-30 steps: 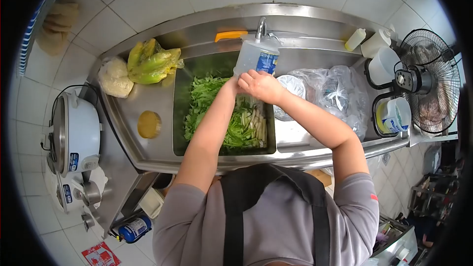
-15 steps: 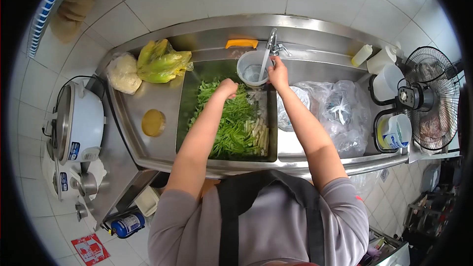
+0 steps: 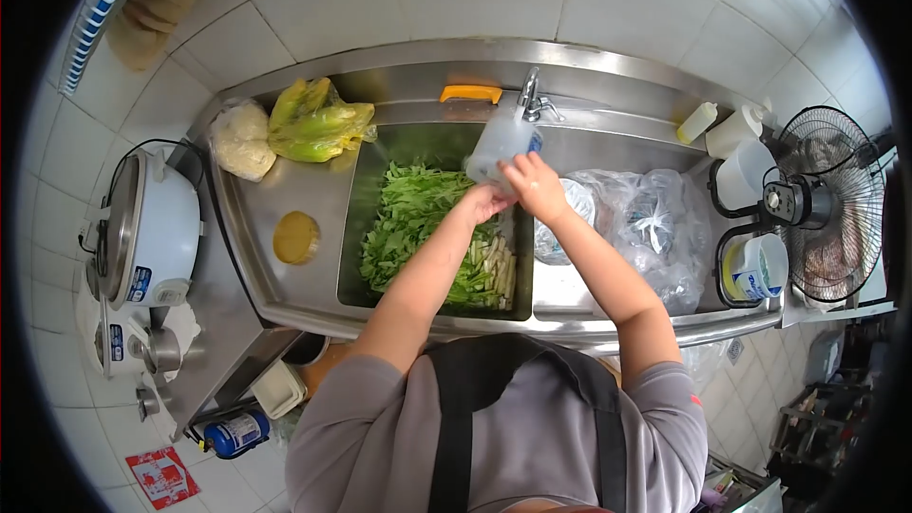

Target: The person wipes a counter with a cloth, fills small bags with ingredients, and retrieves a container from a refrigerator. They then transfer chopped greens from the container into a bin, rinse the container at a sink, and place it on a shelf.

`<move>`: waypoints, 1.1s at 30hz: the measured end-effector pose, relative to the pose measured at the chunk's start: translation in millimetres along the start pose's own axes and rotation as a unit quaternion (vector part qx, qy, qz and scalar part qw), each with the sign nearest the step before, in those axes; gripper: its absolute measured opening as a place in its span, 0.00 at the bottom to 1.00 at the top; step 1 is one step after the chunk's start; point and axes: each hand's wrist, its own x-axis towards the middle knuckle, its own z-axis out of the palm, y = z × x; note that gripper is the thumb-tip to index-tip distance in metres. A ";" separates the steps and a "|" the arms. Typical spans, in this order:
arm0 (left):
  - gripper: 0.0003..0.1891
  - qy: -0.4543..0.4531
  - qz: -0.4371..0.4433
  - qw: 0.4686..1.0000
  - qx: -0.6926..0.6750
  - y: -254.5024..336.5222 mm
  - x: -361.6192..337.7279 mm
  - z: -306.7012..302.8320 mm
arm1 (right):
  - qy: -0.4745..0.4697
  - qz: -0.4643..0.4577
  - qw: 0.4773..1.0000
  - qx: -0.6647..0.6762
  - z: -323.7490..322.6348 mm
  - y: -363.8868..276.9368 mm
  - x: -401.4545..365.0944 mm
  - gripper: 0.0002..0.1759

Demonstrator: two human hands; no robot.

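Note:
A translucent white plastic container point(image 3: 494, 144) is tipped on its side over the sink basin point(image 3: 350, 218), just in front of the tap point(image 3: 530, 85). My right hand point(image 3: 537, 188) is closed on its right side. My left hand point(image 3: 487, 201) is at its lower end, with fingers curled against it and partly hidden. Leafy greens point(image 3: 404, 237) fill the basin below and left of my hands. Cut pale stems point(image 3: 499, 271) lie at the basin's right side. The inside of the container is out of sight.
Yellow bags point(image 3: 318, 123), a wrapped pale bundle point(image 3: 242, 141) and a round tan item point(image 3: 295, 237) sit on the left drainboard. An orange-handled tool point(image 3: 471, 93) lies behind the basin. Clear plastic bags point(image 3: 655, 228) and a fan point(image 3: 807, 199) are at right.
The container has gone from upright under running water to tipped over. My left hand has moved right from the greens to the container; my right hand has come down from the tap area.

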 end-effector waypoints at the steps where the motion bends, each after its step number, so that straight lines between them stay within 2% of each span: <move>1: 0.12 -0.056 -0.006 0.996 -0.063 -2.4 -0.1 -1.5 | -0.014 -0.034 0.999 -0.002 -1.8 -2.6 -3.1 0.20; 2: 0.12 -0.059 -0.004 0.996 -0.062 -4.0 -1.5 -5.2 | -0.013 -0.035 0.999 -0.005 -4.8 -4.9 -6.4 0.20; 4: 0.13 -0.116 0.075 0.984 -0.115 2.7 -13.2 -7.5 | -0.031 -0.089 0.992 0.087 -10.0 -9.2 -10.2 0.16; 5: 0.15 -0.165 0.086 0.964 -0.188 -7.0 20.5 -25.5 | -0.014 -0.066 0.987 0.147 -9.5 -11.7 -11.8 0.10; 6: 0.15 -0.167 0.089 0.964 -0.188 -4.2 16.9 -26.3 | -0.013 -0.068 0.987 0.144 -6.4 -10.0 -9.3 0.10; 8: 0.15 -0.055 0.153 0.974 -0.156 1.6 1.0 -30.9 | 0.141 0.072 0.960 0.230 5.8 0.3 -6.7 0.09; 9: 0.14 -0.013 0.143 0.979 -0.148 -2.1 5.0 -44.0 | 0.107 0.220 0.933 0.262 18.3 15.7 -11.1 0.12; 10: 0.14 -0.014 0.143 0.979 -0.147 -3.2 0.3 -50.4 | 0.168 0.298 0.905 0.254 25.0 25.3 -7.5 0.13; 12: 0.14 -0.009 0.150 0.979 -0.136 -5.0 -8.5 -58.4 | 0.132 0.439 0.839 0.293 56.1 60.9 -8.3 0.14; 13: 0.14 -0.008 0.150 0.979 -0.134 -9.9 -12.1 -60.0 | 0.133 0.439 0.839 0.294 60.6 65.3 -11.6 0.14; 15: 0.14 -0.033 0.147 0.972 -0.179 -12.7 -16.1 -61.4 | -0.030 0.503 0.682 0.530 56.9 71.1 -5.8 0.17; 16: 0.14 -0.044 0.149 0.967 -0.203 -10.5 -16.0 -64.3 | -0.107 0.510 0.634 0.572 40.3 59.7 2.6 0.23; 18: 0.13 -0.011 0.157 0.964 -0.212 -9.8 -13.5 -69.9 | -0.162 0.401 0.689 0.581 18.1 35.5 6.1 0.29; 20: 0.13 -0.005 0.187 0.973 -0.136 -10.6 -19.7 -80.8 | -0.094 0.325 0.818 0.466 33.5 27.1 -4.2 0.34; 22: 0.11 0.108 0.149 0.983 0.000 2.0 -45.2 -79.3 | 0.033 0.224 0.914 0.336 29.2 1.6 -3.5 0.43; 24: 0.09 0.146 0.209 0.958 0.132 3.5 -63.9 -82.6 | -0.027 0.161 0.935 0.314 3.4 -37.2 7.2 0.56; 25: 0.09 0.164 0.223 0.928 0.248 8.0 -75.7 -80.9 | -0.093 0.139 0.956 0.239 3.6 -44.8 3.2 0.61; 26: 0.14 0.185 0.177 0.913 0.318 17.5 -95.9 -71.8 | -0.151 0.121 0.969 0.154 3.0 -50.7 0.5 0.66; 27: 0.14 0.196 0.154 0.892 0.378 23.3 -110.0 -67.7 | -0.173 0.104 0.969 0.144 -4.8 -61.2 3.0 0.60; 28: 0.15 0.199 0.133 0.866 0.438 27.6 -113.4 -66.8 | -0.172 0.104 0.969 0.144 -1.3 -61.8 1.9 0.60; 30: 0.16 0.141 0.083 0.873 0.460 38.9 -116.2 -71.8 | -0.276 -0.086 0.948 0.133 11.1 -55.3 -4.9 0.42; 31: 0.18 0.121 0.099 0.879 0.450 37.3 -110.7 -78.9 | -0.306 -0.102 0.937 0.133 16.3 -49.5 -6.5 0.23; 32: 0.25 0.091 0.073 0.904 0.411 44.5 -114.2 -82.7 | -0.327 -0.084 0.935 0.107 22.9 -42.8 -8.5 0.17; 33: 0.35 0.088 0.080 0.923 0.365 54.7 -131.4 -80.8 | -0.288 -0.053 0.939 0.180 36.9 -24.2 -13.8 0.18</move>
